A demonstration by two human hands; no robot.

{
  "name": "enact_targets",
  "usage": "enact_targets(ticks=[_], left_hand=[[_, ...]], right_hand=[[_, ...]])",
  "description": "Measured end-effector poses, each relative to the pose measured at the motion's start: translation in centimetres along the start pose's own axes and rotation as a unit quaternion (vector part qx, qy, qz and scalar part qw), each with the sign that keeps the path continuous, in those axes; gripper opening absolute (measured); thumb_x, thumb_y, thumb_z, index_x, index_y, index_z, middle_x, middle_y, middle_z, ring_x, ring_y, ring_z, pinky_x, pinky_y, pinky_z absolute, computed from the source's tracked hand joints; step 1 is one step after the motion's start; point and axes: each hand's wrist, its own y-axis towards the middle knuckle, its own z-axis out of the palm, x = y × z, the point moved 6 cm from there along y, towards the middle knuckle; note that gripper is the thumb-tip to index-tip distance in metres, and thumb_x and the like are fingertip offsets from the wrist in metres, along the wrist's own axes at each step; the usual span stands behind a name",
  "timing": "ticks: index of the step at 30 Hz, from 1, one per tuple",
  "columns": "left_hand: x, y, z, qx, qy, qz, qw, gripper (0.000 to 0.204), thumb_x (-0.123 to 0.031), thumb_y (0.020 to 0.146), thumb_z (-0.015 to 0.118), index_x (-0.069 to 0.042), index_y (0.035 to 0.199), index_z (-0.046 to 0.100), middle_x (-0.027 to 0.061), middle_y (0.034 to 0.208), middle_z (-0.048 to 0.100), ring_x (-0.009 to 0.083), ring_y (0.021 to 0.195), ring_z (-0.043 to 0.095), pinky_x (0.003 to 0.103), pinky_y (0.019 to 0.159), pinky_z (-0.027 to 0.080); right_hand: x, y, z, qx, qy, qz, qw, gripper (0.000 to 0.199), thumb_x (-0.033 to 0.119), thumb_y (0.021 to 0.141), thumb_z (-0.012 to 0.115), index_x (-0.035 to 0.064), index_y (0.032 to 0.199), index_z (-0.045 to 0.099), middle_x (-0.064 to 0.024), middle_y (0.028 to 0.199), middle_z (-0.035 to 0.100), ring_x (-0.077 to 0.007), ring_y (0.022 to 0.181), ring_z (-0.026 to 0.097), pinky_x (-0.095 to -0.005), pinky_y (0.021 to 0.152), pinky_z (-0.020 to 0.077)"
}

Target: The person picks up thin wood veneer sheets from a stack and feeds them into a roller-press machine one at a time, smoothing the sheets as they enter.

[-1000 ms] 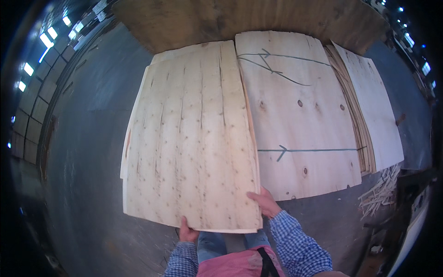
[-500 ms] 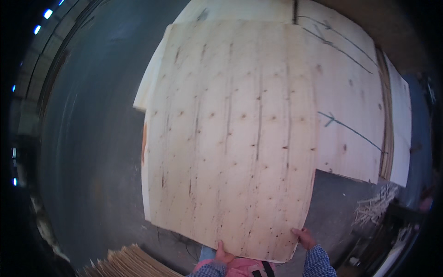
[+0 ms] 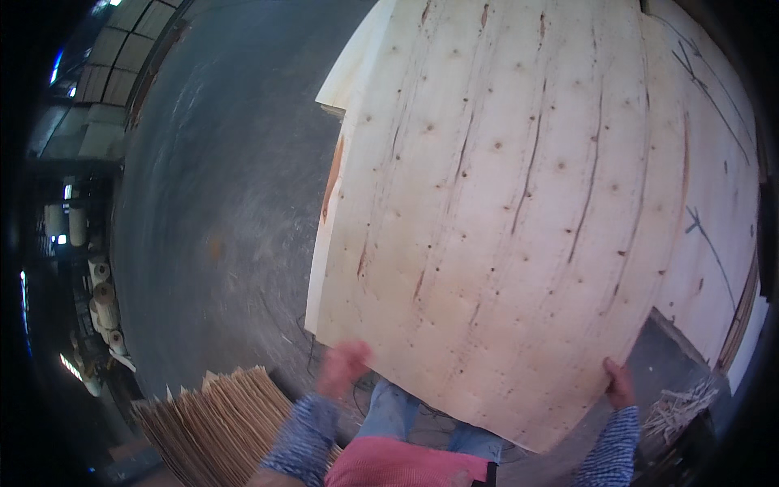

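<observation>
A large pale wood veneer sheet (image 3: pixel 487 211) with dark knots and long streaks lies in front of me, over other sheets. My right hand (image 3: pixel 621 383) holds its right edge near the front corner, thumb on top and fingers out of sight beneath. Beside the sheet's front left corner is my left hand (image 3: pixel 345 369), smeared by motion; whether it touches the edge cannot be told. Under the top sheet, a paler veneer edge (image 3: pixel 322 272) shows along the left side.
A stack of thin veneer sheets (image 3: pixel 219 426) stands at the lower left. Marked veneer sheets (image 3: pixel 718 195) lie at the right, with wood scraps (image 3: pixel 677 410) below them. Dark grey floor (image 3: pixel 219 203) spreads on the left. Rolls or logs (image 3: pixel 105 304) sit at the far left.
My left hand has let go of the sheet's front edge and moved left to its corner. The right hand keeps its hold. The view has shifted, so the sheet appears farther right.
</observation>
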Motion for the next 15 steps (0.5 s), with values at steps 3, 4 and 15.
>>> enact_targets(ticks=[3, 4, 15], left_hand=[[-16.0, 10.4, -5.8, -0.219, 0.289, 0.206, 0.909, 0.045, -0.028, 0.086, 0.065, 0.003, 0.118, 0.056, 0.0132, 0.112, 0.062, 0.0216, 0.104, 0.059, 0.034, 0.092, 0.046], [-18.4, 14.3, -6.4, -0.167, 0.242, 0.262, 0.919, 0.060, -0.030, 0.086, 0.066, 0.002, 0.132, 0.046, 0.0169, 0.125, 0.056, 0.0232, 0.115, 0.053, 0.035, 0.098, 0.042], [-18.8, 28.1, -3.4, 0.093, 0.288, 0.037, 0.952, 0.079, -0.051, 0.078, 0.074, -0.001, 0.133, 0.046, 0.0131, 0.119, 0.061, 0.0222, 0.104, 0.060, 0.037, 0.090, 0.048]], right_hand=[[-1.0, 3.3, -2.7, -0.025, 0.036, -0.010, 0.999, 0.059, 0.037, 0.089, 0.064, 0.0027, 0.134, 0.046, -0.0103, 0.127, 0.058, -0.0244, 0.112, 0.058, -0.0390, 0.098, 0.0465], [-1.6, 4.0, -3.0, -0.068, 0.080, -0.008, 0.994, 0.060, 0.039, 0.090, 0.063, 0.0030, 0.135, 0.046, -0.0102, 0.128, 0.057, -0.0246, 0.113, 0.057, -0.0394, 0.098, 0.0462], [1.7, 0.0, -0.4, -0.133, -0.070, -0.005, 0.989, 0.058, 0.032, 0.088, 0.064, 0.0012, 0.133, 0.045, -0.0124, 0.127, 0.057, -0.0275, 0.109, 0.060, -0.0414, 0.095, 0.0495]])
